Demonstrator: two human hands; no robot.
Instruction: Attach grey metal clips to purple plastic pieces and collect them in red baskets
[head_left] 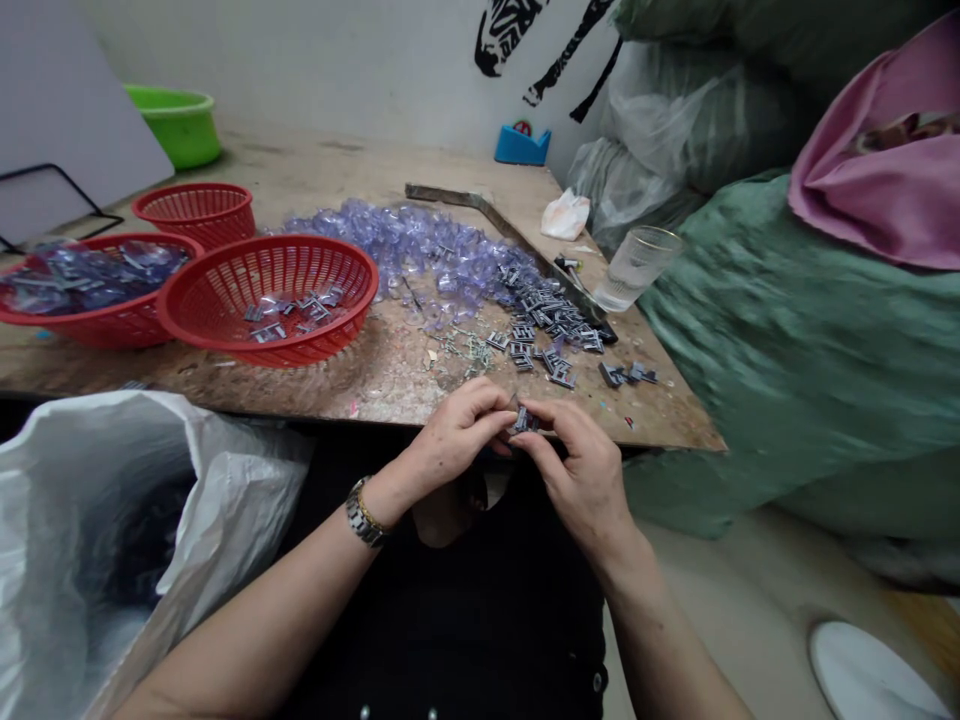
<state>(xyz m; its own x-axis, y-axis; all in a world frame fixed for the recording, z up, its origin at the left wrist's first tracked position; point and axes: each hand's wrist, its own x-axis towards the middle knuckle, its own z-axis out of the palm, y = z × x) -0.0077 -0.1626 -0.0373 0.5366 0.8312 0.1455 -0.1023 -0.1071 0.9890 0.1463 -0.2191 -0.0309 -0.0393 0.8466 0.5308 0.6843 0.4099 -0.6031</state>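
The left hand (pixel 461 432) and right hand (pixel 585 465) pinch a gray part (pixel 526 420) near a gray pile (pixel 553 308), purple pieces (pixel 435 245) and red baskets (pixel 330 342).

Soft, cool, moderate light, seemingly from above, leaves blurry shadows under the red perforated plastic baskets (pixel 315 343). The worn brown wooden bench (pixel 386 385) has a dull sheen near its front. Inside the white plastic sack (pixel 247 475), detail sinks into darkness. Wide-angle stretching distorts the edges; the small grey plastic piece (pixel 525 420) looks soft.
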